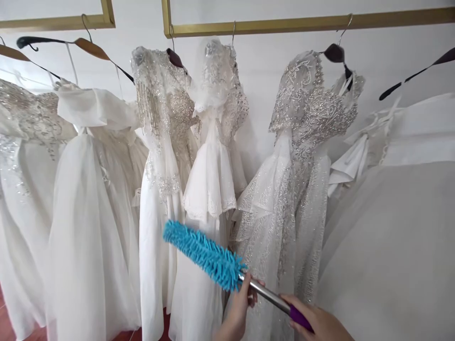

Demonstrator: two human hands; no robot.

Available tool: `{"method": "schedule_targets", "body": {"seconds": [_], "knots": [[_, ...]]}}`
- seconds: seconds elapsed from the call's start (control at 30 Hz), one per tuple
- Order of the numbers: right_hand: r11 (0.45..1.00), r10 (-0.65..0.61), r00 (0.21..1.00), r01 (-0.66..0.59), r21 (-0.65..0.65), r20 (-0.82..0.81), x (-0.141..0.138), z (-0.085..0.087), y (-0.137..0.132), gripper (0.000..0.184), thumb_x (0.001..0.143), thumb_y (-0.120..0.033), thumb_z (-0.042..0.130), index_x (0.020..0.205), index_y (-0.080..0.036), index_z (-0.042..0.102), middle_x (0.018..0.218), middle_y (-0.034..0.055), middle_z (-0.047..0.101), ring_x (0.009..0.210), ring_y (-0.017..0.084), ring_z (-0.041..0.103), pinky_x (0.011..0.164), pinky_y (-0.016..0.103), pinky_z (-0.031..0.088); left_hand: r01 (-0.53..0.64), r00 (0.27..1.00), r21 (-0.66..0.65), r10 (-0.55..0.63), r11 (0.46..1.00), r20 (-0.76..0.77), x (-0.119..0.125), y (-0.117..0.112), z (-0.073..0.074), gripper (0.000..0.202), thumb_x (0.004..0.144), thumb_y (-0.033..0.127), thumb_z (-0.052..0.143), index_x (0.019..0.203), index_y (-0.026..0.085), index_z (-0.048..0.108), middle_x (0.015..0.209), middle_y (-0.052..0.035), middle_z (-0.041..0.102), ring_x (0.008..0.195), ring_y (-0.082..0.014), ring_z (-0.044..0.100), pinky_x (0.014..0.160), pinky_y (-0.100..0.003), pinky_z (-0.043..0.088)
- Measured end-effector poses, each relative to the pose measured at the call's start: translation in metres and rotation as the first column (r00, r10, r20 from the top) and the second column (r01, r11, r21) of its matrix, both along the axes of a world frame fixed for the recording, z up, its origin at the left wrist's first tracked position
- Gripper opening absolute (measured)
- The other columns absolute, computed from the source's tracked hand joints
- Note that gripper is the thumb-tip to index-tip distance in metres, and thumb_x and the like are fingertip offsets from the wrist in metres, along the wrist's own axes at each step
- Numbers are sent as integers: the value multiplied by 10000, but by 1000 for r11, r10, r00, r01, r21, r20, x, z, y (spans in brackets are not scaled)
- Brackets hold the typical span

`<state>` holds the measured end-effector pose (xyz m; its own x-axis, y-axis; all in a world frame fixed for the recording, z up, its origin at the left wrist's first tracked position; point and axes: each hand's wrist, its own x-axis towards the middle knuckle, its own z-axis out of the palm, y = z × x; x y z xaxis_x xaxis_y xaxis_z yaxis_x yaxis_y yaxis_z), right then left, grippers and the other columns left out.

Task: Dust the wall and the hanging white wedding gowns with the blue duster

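Duster (204, 254) head up-left of both hands (241, 303) (318, 322) on its pole.

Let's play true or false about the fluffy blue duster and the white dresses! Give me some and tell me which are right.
1. The duster has a blue fluffy head. True.
2. Only one hand holds the duster. False: the left hand grips the metal rod and the right hand holds the purple handle.
3. The dresses hang on hangers from a gold rail. True.
4. The dresses are red. False: they are white, some with silvery beading.
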<state>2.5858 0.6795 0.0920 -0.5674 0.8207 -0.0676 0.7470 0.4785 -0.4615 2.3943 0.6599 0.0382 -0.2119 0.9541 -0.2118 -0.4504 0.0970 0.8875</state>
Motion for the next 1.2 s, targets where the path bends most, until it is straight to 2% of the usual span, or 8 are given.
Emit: {"method": "schedule_targets", "body": {"seconds": [0.17, 0.33, 0.47, 0.63, 0.8, 0.97, 1.07, 1.2], "knots": [[986, -31, 973, 67, 152, -228, 8, 30, 23, 442, 858, -433, 432, 1261, -287, 541, 1180, 26, 707, 993, 212, 689, 818, 291, 552, 78, 975, 293, -12, 953, -220, -4, 23, 101, 508, 728, 678, 495, 708, 184, 610, 730, -29, 677, 493, -91, 372, 516, -270, 229], [943, -94, 960, 171, 285, -264, 1, 52, 48, 466, 874, -443, 395, 1295, -278, 506, 1183, 67, 703, 1010, 259, 684, 798, 365, 565, 182, 946, 373, -58, 910, -320, -7, 72, 137, 500, 707, 690, 503, 714, 195, 571, 726, -30, 691, 482, -95, 407, 503, -266, 245], [969, -39, 980, 85, 234, -195, 1, 53, 64, 472, 875, -428, 376, 1305, -271, 486, 1140, 78, 716, 985, 291, 683, 779, 406, 547, 154, 961, 282, -77, 947, -267, -6, 88, 117, 564, 688, 719, 490, 721, 170, 615, 631, -16, 611, 475, -91, 371, 487, -256, 238], [995, 59, 992, -49, 90, -108, 12, 38, 74, 446, 859, -347, 391, 1282, -254, 497, 1012, 81, 741, 908, 285, 690, 750, 383, 523, 37, 976, 190, 6, 981, -219, 9, 85, 63, 601, 709, 724, 461, 674, 154, 648, 453, 53, 387, 456, -85, 299, 494, -259, 192], [985, 155, 987, -157, 64, 33, 21, 11, 74, 460, 834, -212, 420, 1285, -230, 510, 1074, 120, 727, 973, 324, 681, 805, 424, 519, -268, 963, 37, 269, 963, -5, 36, 79, -4, 512, 636, 679, 589, 750, 180, 578, 713, -20, 657, 561, -103, 474, 529, -235, 282], [958, 277, 947, -286, 36, 161, 31, -29, 73, 513, 800, -123, 445, 1304, -194, 503, 1085, 170, 716, 977, 359, 679, 832, 483, 527, -374, 900, -210, 408, 903, 153, 58, 66, -60, 459, 551, 553, 704, 792, 206, 526, 754, -36, 692, 787, -175, 607, 687, -280, 440], [949, 306, 946, -312, 47, 106, 50, -41, 77, 514, 804, -143, 438, 1309, -214, 501, 1090, 152, 717, 977, 353, 678, 839, 497, 528, -458, 855, -196, 490, 867, 169, 78, 63, -59, 406, 582, 499, 701, 799, 206, 520, 704, -21, 669, 740, -167, 607, 715, -302, 471], [957, 290, 946, -289, 25, -143, 85, -38, 88, 508, 818, -198, 434, 1322, -230, 487, 1215, 120, 675, 1067, 312, 648, 908, 463, 511, -600, 798, -7, 599, 800, 71, 115, 72, -9, 375, 615, 511, 685, 767, 210, 520, 625, 14, 598, 637, -146, 564, 643, -278, 450]]}}
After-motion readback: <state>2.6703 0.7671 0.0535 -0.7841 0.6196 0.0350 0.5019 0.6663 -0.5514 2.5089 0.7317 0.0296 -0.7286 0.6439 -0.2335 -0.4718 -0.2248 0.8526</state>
